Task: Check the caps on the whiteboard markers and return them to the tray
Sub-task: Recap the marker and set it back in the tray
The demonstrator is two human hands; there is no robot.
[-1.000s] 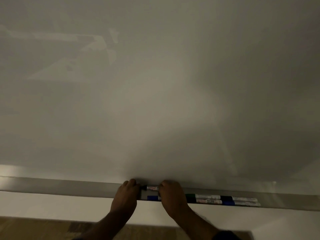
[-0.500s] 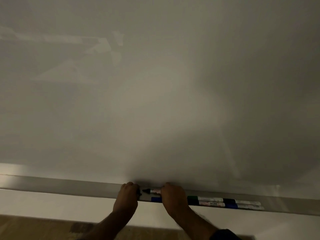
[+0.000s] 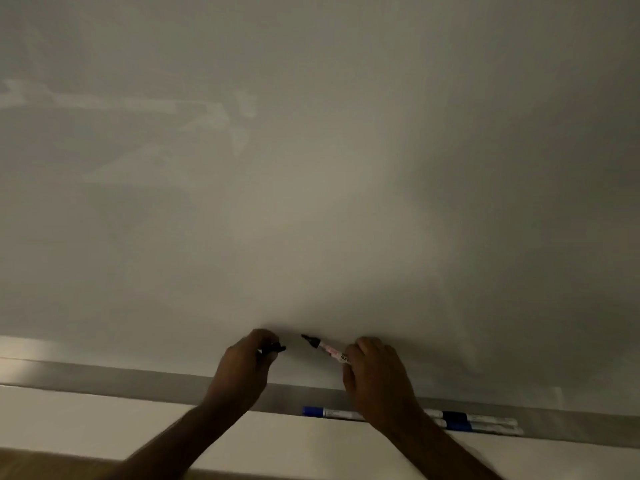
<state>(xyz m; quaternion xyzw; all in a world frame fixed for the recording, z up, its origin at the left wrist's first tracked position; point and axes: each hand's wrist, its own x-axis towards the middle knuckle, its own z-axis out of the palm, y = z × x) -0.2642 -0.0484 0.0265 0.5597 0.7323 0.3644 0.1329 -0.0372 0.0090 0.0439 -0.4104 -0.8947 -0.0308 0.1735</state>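
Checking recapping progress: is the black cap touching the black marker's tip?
Apart. The head view shows whiteboard between the black cap and the black marker's tip.

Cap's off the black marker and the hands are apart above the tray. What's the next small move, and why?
Probably bring the left hand and its black cap rightward onto the bare tip of the black marker held in the right hand, then press it shut. A gap separates cap and tip, and the other markers already lie in the tray.
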